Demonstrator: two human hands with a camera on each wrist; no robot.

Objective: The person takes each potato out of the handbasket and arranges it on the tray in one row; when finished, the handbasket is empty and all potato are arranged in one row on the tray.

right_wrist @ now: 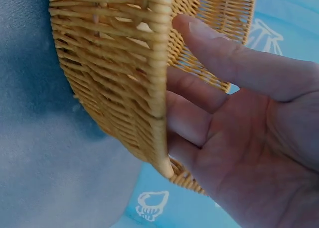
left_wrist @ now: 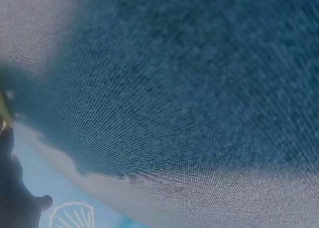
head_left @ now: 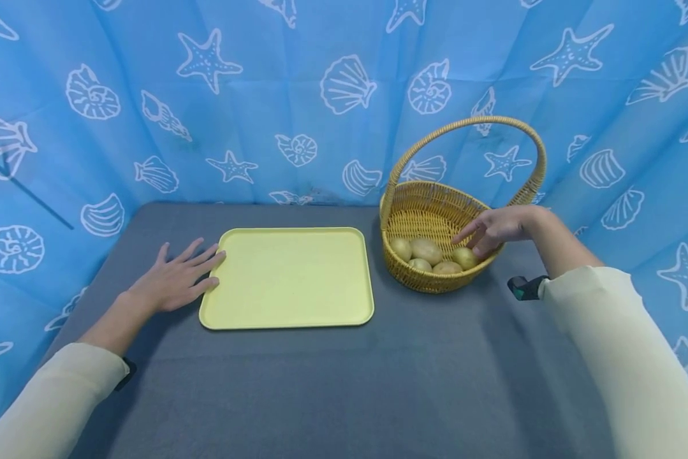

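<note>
My left hand (head_left: 174, 279) lies at the left side of a pale yellow tray (head_left: 289, 280), fingers spread and fingertips over its rim. In the left wrist view only the dark edge of that hand (left_wrist: 19, 188) shows. On the right, a wicker basket (head_left: 426, 207) with a tall arched handle holds several potatoes (head_left: 426, 251) towards its front. My right hand (head_left: 501, 228) reaches over the basket's right rim, its fingers just above a potato (head_left: 465, 257). The right wrist view has its thumb apart from the other fingers, whose tips are hidden behind the basket wall.
Dark grey cloth (head_left: 332, 395) covers the table, with tray and basket side by side at its far half. A blue curtain (head_left: 252, 121) printed with white shells and starfish hangs close behind and around the sides. The basket's handle (head_left: 470, 121) arches above its opening.
</note>
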